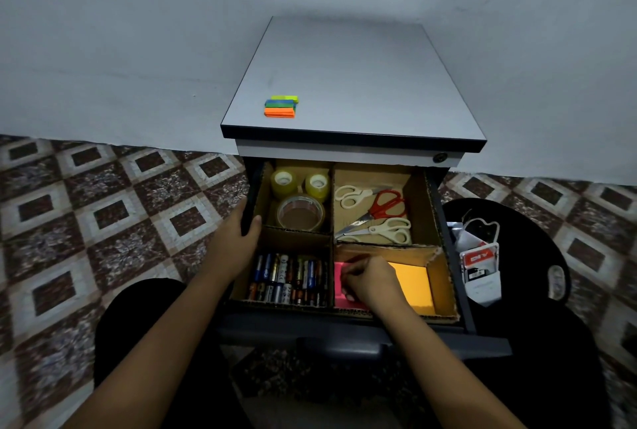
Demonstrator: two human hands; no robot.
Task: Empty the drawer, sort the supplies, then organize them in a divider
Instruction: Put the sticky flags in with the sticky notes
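Down in the open drawer (344,334), a cardboard divider (444,277) makes four compartments. The right hand (370,282) pinches a pink sticky-note pad (339,273) in the near-right one, beside an orange pad (413,287). The left hand (241,232) grips the drawer's left wall. Batteries (289,278) fill the near-left compartment, their print too small to read. A package (481,266) to the right bears a red label, perhaps "DIY".

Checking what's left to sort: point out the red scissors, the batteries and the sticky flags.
red scissors (376,210): head view, on the red handles.
batteries (289,278): head view, middle of the pile.
sticky flags (281,106): head view, middle of the stack.
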